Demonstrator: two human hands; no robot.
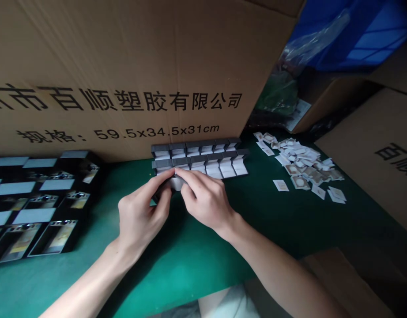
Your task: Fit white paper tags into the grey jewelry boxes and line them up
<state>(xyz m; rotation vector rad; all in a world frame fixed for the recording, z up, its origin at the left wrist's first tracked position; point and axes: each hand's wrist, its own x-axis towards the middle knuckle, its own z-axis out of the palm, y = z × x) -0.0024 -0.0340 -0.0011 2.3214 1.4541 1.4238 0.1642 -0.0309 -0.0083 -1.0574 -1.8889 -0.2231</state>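
Observation:
Both of my hands meet over the green tabletop, holding one small dark box with a pale grey inside (176, 182). My left hand (142, 207) grips its left side, thumb and forefinger closed on it. From the right, my right hand (206, 198) presses its fingertips to the box's top and edge. My fingers cover much of the box. Just behind it stand two rows of small dark open boxes with white linings (220, 164), lids raised. Off to the right lies a loose heap of small white square cards (301, 154), some with round marks.
A large printed cardboard carton (130, 57) walls off the back. Black open boxes with shiny fittings (41, 203) are stacked in rows at left. More cartons (372, 150) and a blue crate (365, 39) stand at right. The green table (177, 269) ends near my lap.

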